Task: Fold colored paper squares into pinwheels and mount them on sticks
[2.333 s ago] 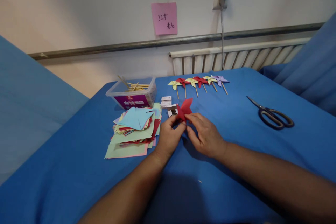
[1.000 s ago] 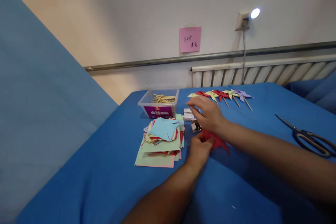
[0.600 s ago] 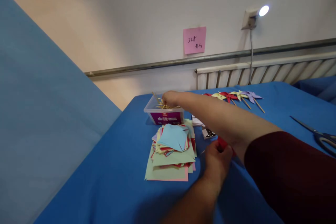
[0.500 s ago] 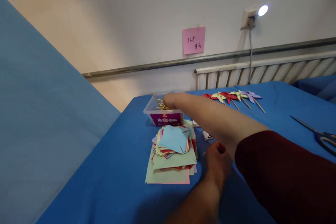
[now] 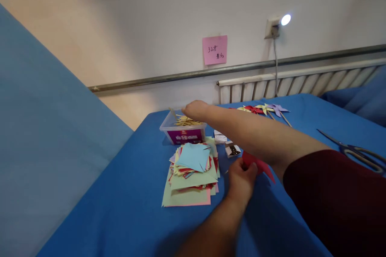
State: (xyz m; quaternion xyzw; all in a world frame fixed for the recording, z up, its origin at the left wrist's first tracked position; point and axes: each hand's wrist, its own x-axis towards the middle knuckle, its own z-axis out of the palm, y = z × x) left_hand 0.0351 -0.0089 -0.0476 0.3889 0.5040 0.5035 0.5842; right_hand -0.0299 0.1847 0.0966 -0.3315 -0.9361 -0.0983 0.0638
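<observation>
My left hand (image 5: pixel 240 176) is low over the blue table, its fingers pinched on a red paper pinwheel (image 5: pixel 261 167) that is partly covered by my right forearm. A small pale tip shows just left of that hand; I cannot make out what it is. My right arm reaches across to a clear plastic tub (image 5: pixel 184 132) with a purple label. In the tub lie many thin wooden sticks (image 5: pixel 187 121). My right hand (image 5: pixel 195 108) is above the tub's back right side, its fingers hidden from me, so any stick in it does not show.
In front of the tub is a stack of coloured paper, with a light blue square (image 5: pixel 194 157) on top. A small open box (image 5: pixel 232 149) holds dark metallic bits. Several finished pinwheels (image 5: pixel 276 109) lie at the back. Scissors (image 5: pixel 351 148) lie at right.
My right hand has lifted slightly out of the tub, uncovering more sticks. The red paper in my left hand has come more into sight. The view has shifted a little to the right.
</observation>
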